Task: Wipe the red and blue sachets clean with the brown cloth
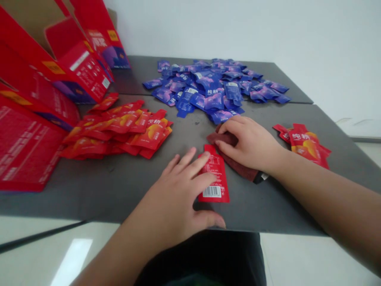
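Apparently mid-job, a person spreads an open left hand over a red sachet lying barcode-up on the gray surface, gripping nothing, while the right hand curls around a brown cloth beside it. One sachet seems in work; whether the left pile or smaller right group is finished cannot be told.

On my feed I count one left hand, one right hand, one brown cloth, one lone red sachet, two heaps of red sachets, one heap of blue sachets, all too overlapped to number, and at least three red boxes.
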The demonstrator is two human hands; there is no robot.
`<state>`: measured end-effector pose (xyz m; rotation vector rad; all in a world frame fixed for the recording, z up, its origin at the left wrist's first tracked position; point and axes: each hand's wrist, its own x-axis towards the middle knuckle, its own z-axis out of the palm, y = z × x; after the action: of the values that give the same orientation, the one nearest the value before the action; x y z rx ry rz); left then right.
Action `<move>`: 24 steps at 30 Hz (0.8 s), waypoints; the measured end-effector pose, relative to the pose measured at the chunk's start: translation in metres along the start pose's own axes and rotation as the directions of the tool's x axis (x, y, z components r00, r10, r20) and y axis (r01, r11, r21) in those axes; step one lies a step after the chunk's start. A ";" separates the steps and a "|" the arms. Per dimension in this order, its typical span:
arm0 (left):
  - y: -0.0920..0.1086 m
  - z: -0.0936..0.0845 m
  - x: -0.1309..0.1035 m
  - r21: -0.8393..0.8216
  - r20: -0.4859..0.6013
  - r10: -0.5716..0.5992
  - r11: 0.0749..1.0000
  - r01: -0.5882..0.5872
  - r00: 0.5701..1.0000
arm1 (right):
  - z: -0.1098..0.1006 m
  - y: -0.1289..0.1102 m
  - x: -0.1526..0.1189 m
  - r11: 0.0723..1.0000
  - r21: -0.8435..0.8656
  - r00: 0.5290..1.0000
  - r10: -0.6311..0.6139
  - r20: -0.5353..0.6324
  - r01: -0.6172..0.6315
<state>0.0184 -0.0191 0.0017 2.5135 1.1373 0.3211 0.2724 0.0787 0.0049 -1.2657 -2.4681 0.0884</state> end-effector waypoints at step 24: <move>-0.058 -0.076 0.001 -0.117 -0.625 -0.543 0.775 0.621 0.561 | 0.004 0.014 0.000 0.994 0.071 0.996 0.084 -0.005 -0.083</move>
<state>-0.0465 0.0348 0.0468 1.9474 2.2322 0.9769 0.2826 0.0874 -0.0017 -1.3362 -2.3833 0.1898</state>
